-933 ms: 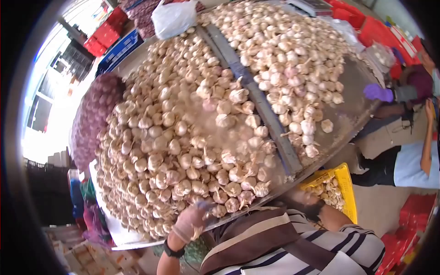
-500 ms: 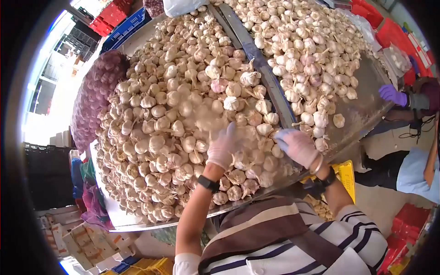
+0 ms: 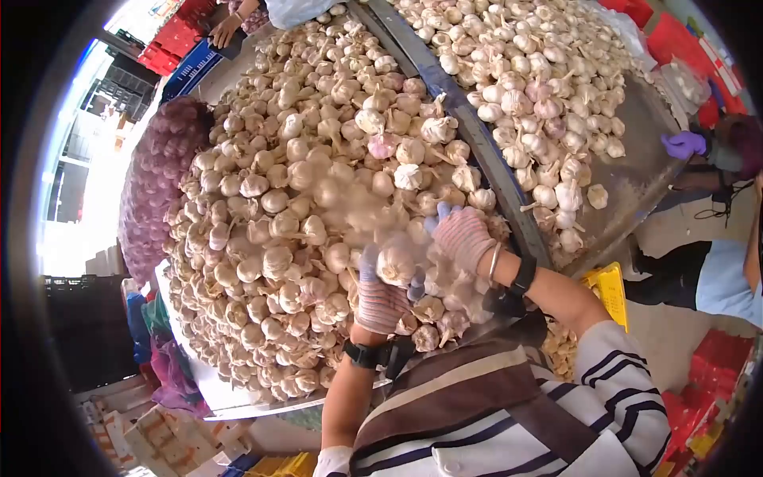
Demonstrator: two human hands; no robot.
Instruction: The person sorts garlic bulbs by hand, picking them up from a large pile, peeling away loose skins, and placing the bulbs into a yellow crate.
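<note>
I have the left hand [image 3: 381, 300] low over the large heap of off-white garlic bulbs [image 3: 274, 199], in a pale glove with reddish stripes and bluish fingertips. Its thumb and fingers are curled around one pale, round garlic bulb [image 3: 395, 265], pinching it at the near side of the heap.

My right hand [image 3: 465, 237], in a matching glove, sits just beyond it, near the long grey-blue metal divider [image 3: 479, 127]. Its fingers are bent down over the bulbs; a hazy blur lies across this patch of my view, and I cannot tell whether they pinch anything.

Across the divider I see a second heap of whiter garlic [image 3: 540, 71] on the grey metal counter [image 3: 636, 155]. At the left edge of the large heap leans a purple mesh sack [image 3: 163, 175], full of round bulbs. A blue plastic crate [image 3: 191, 70] is beyond the sack, with a co-worker's bare hand [image 3: 226, 32] near it. On the far right I see another person's purple-gloved hand [image 3: 685, 144] by the counter's edge, and nearer me a yellow plastic crate [image 3: 610, 292] sits below that edge.
</note>
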